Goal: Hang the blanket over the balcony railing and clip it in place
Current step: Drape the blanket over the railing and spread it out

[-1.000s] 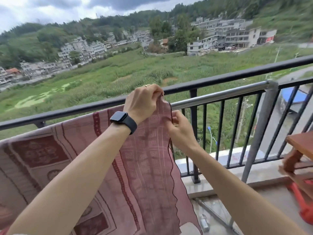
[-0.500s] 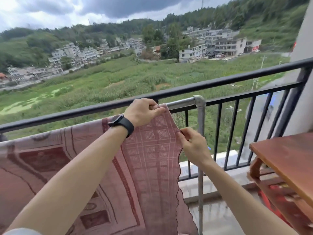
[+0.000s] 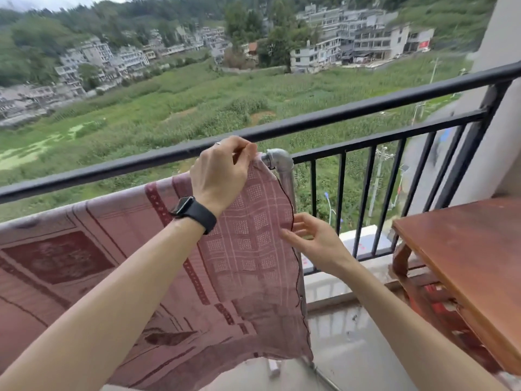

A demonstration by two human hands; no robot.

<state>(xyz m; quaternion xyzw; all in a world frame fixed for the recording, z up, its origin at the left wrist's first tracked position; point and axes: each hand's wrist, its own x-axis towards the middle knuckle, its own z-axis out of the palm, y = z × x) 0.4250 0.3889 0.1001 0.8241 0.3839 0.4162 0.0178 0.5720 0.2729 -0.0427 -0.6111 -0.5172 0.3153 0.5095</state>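
Note:
A pink and dark-red patterned blanket (image 3: 248, 249) hangs over a silver pipe rail (image 3: 277, 159), just inside the black balcony railing (image 3: 366, 108). The blanket's right edge lies close to the pipe's elbow. My left hand (image 3: 222, 170), with a black watch on the wrist, pinches the blanket's top corner right by that elbow. Lower down, my right hand (image 3: 315, 241) has its fingers spread, and their tips touch the blanket's dark-stitched right edge. No clip is in view.
A brown wooden table (image 3: 465, 249) stands close at the right, with red items under it. A pale wall (image 3: 504, 136) closes the balcony's right end. The tiled floor (image 3: 352, 348) below looks wet. Beyond the railing are fields and buildings.
The blanket's right edge has slid right, up to the pipe's elbow, with my left hand. My right hand has loosened from gripping the edge to spread fingers. The view has shifted right.

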